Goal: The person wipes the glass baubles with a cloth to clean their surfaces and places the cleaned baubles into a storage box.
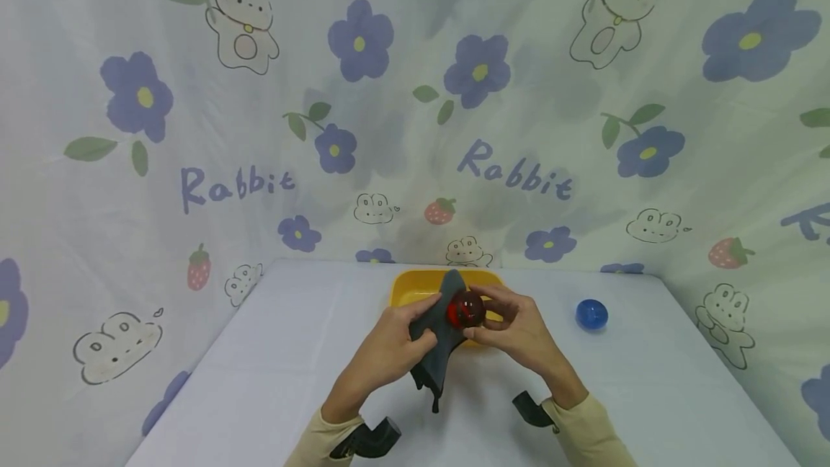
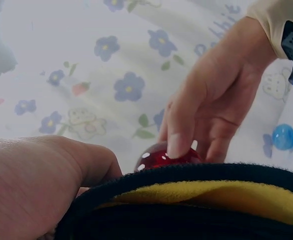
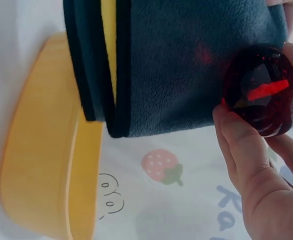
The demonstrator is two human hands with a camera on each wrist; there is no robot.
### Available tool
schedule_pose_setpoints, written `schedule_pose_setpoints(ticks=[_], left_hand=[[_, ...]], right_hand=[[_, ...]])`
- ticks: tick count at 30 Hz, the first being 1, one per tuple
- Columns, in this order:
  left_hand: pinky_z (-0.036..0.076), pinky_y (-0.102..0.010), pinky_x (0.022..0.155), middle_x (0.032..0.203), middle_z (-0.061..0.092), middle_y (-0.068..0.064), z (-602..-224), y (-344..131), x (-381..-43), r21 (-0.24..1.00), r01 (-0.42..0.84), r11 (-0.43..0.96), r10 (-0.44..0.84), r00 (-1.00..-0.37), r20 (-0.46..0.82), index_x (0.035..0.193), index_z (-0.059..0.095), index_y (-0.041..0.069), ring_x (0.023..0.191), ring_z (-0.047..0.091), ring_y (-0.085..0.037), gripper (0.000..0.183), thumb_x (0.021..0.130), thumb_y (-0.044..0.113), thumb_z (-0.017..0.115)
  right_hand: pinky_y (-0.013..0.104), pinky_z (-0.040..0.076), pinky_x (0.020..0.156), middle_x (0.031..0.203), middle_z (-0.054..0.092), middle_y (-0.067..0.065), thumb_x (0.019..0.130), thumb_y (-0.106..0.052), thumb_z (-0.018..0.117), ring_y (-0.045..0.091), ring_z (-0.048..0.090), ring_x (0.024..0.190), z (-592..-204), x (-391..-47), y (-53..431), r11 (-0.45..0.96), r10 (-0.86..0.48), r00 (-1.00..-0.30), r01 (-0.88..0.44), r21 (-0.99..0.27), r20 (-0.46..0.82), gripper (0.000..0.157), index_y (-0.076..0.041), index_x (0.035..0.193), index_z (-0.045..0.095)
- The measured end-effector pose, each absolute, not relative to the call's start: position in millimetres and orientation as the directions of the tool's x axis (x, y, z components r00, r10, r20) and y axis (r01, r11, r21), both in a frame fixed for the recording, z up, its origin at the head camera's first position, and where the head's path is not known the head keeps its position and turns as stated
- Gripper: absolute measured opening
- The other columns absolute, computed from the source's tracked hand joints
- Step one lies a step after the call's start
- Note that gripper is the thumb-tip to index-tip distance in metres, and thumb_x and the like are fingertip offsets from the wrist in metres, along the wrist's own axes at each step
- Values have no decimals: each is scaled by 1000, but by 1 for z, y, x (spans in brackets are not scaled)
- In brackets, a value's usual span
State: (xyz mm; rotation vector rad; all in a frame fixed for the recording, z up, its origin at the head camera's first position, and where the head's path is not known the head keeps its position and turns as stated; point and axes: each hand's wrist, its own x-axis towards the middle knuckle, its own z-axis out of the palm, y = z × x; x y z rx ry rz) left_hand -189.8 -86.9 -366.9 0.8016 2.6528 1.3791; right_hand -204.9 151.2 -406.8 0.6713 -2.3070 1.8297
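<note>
A folded cloth (image 1: 438, 330), dark grey with black edging and a yellow inner side, hangs from my left hand (image 1: 390, 343), which grips it between thumb and fingers. My right hand (image 1: 519, 326) holds a clear red ball (image 1: 468, 309) by its sides, against the cloth's face. In the right wrist view the red ball (image 3: 264, 91) sits beside the dark cloth (image 3: 171, 65), with fingertips around it. The left wrist view shows the cloth's folded edge (image 2: 206, 172) hiding the ball's lower part. Behind and below both hands stands a yellow container (image 1: 415, 281).
On the white table (image 1: 272, 352), a clear blue ball (image 1: 592, 315) lies to the right of the right hand. A curtain (image 1: 402, 107) printed with rabbits and flowers rises behind the table and along its sides.
</note>
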Motion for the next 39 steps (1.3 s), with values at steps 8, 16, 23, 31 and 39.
schedule_pose_setpoints(ticks=[8, 16, 23, 31, 39], left_hand=[[48, -17, 49, 106, 65, -13, -365, -87, -187, 776, 441, 451, 481, -853, 205, 144, 50, 12, 60, 61, -5, 56, 88, 9, 55], [46, -17, 46, 103, 66, -12, -361, -88, -187, 766, 471, 438, 466, -847, 255, 142, 53, 15, 53, 57, -4, 52, 90, 8, 54], [46, -19, 45, 101, 65, -12, -363, -88, -188, 785, 474, 399, 456, -845, 278, 142, 54, 17, 48, 55, -4, 52, 91, 7, 54], [40, -18, 43, 88, 59, -7, -367, -89, -191, 785, 469, 404, 438, -853, 284, 140, 56, 21, 45, 44, -1, 52, 90, 6, 54], [37, -16, 43, 93, 61, -10, -369, -90, -194, 773, 480, 415, 446, -848, 287, 140, 56, 19, 44, 40, 0, 52, 90, 4, 54]], right_hand=[[37, 55, 93, 128, 59, 7, 78, -17, 81, 35, 65, 116, -409, -206, 150, 224, -264, -899, -410, -884, 350, 57, -17, 131, 62], [34, 55, 94, 124, 65, 3, 77, -23, 82, 24, 66, 106, -410, -208, 150, 320, -254, -897, -430, -844, 361, 55, -23, 128, 63], [34, 55, 95, 122, 66, 3, 76, -23, 83, 19, 68, 101, -413, -209, 150, 313, -273, -900, -416, -854, 338, 53, -24, 125, 64], [35, 56, 92, 119, 66, 7, 75, -17, 83, 19, 69, 96, -412, -206, 146, 252, -309, -898, -395, -883, 313, 53, -18, 124, 64], [34, 57, 90, 120, 66, 4, 73, -17, 84, 20, 68, 97, -410, -201, 142, 231, -343, -884, -408, -883, 319, 53, -20, 123, 66]])
